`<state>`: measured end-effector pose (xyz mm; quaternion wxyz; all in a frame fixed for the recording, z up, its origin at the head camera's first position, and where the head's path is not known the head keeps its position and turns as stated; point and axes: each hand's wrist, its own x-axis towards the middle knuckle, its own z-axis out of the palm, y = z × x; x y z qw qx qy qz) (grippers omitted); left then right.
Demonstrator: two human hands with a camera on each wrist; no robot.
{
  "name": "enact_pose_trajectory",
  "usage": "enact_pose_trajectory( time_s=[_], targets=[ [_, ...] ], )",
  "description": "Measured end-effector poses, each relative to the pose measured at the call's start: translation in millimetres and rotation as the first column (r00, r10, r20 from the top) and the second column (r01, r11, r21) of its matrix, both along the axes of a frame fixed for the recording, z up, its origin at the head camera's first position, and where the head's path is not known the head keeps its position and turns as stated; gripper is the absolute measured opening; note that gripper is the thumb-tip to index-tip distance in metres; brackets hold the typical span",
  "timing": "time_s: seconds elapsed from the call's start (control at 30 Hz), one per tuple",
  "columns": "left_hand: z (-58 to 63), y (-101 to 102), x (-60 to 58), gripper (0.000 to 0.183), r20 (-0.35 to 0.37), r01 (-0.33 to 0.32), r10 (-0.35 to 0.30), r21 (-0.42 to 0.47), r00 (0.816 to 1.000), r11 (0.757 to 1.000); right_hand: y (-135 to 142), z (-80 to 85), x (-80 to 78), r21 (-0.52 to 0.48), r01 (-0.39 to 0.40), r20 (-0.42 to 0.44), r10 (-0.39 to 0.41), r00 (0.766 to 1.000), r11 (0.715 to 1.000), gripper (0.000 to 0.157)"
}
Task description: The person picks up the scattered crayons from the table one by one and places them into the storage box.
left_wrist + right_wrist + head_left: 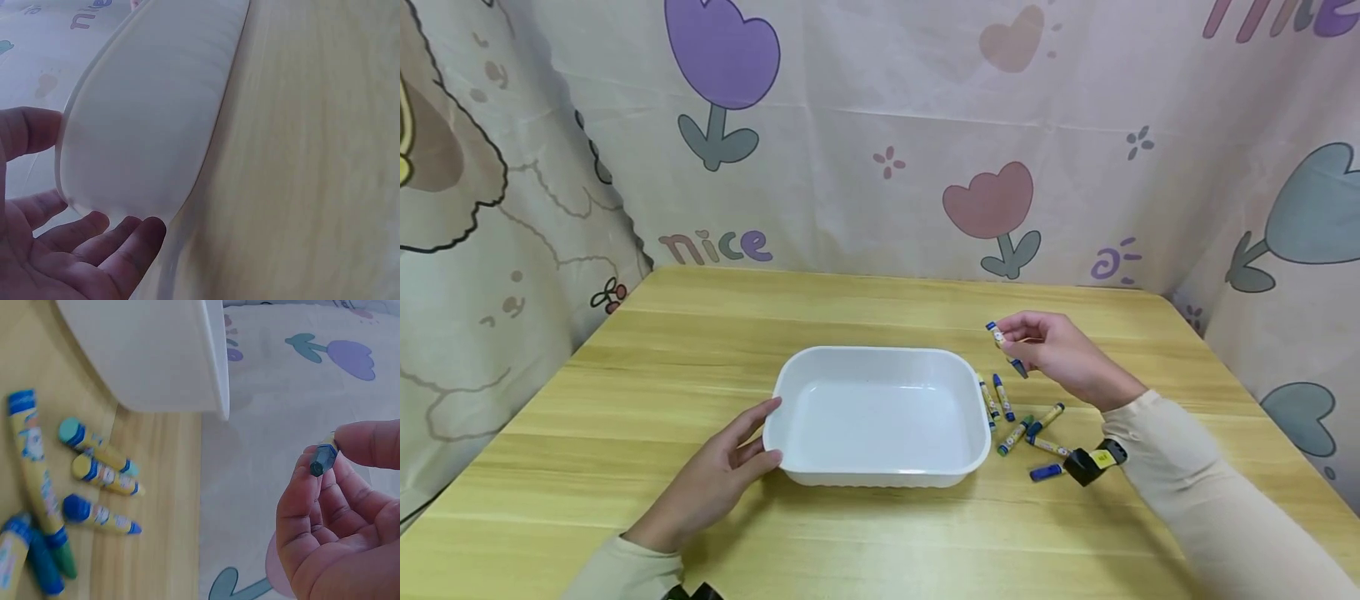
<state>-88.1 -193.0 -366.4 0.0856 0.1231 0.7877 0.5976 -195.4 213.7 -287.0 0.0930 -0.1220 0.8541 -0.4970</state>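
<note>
A white rectangular tray point(876, 479) stands on the table. At its left end my left hand point(718, 475) holds it, thumb at the rim and fingertips against the outer wall, as the left wrist view shows near the tray's side point(144, 112). Beyond the tray's right side, my right hand point(1063, 354) pinches a crayon point(997, 335) with a cream wrapper, blue bands and a dark grey-blue tip point(322, 461). That crayon is above the table, tilted. Below the right hand lie several more crayons point(1017, 435).
The loose crayons lie beside the tray's right wall, among them a green one point(62, 559), a light teal one point(72, 431) and a blue one point(78, 509). A wooden table point(880, 542) carries everything. Printed curtains point(865, 208) hang behind it and at both sides.
</note>
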Motion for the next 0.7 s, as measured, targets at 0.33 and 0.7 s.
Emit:
enact_pose_trajectory(
  time_s=[0.33, 0.7],
  targets=[
    [0.2, 1.7, 0.6, 0.063, -0.017, -0.019, 0.018, -0.034, 1.000, 0.999, -24.9, 5.9, -12.0, 0.065, -0.042, 0.007, 0.042, 0.999, 0.997, 0.034],
    [-1.4, 2.0, -1.3, 0.062, -0.040, -0.008, 0.007, -0.038, 0.999, 0.999, -48.8, 7.4, -24.4, 0.120, -0.139, 0.046, 0.134, 0.990, 0.983, 0.029]
  ],
)
